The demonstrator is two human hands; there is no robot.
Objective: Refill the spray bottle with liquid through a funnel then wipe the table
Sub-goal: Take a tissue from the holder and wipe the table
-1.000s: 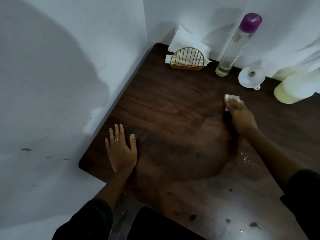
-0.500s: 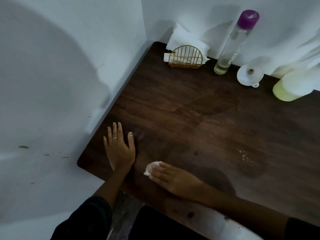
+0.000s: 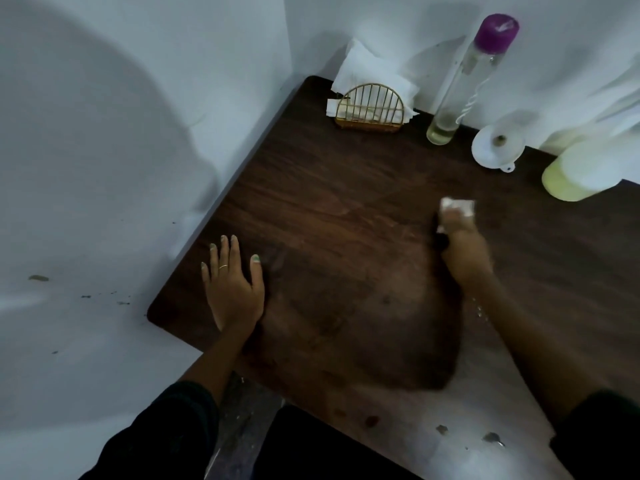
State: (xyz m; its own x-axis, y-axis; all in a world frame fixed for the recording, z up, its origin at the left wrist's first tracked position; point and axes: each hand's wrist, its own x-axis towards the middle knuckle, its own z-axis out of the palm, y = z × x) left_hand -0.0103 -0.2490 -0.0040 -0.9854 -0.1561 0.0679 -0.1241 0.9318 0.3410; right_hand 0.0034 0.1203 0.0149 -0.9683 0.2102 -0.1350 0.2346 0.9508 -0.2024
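Table (image 3: 346, 209) takes my left hand (image 3: 233, 289) flat, fingers straight, near its left edge. Right of it my right hand (image 3: 462, 245) has a closed grip on a tissue (image 3: 457, 206), pressed to the wood. Far right stand bottle (image 3: 467, 81) and funnel (image 3: 497, 145).

Dark sleeves pushed up on both forearms, pale green nail polish, and a thin gold ring (image 3: 223, 267) on the left hand (image 3: 233, 289).

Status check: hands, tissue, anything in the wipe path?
Left hand flat on table. Right hand pressing tissue mid-table, grip blurred. Funnel and bottle stand clear at the wall.
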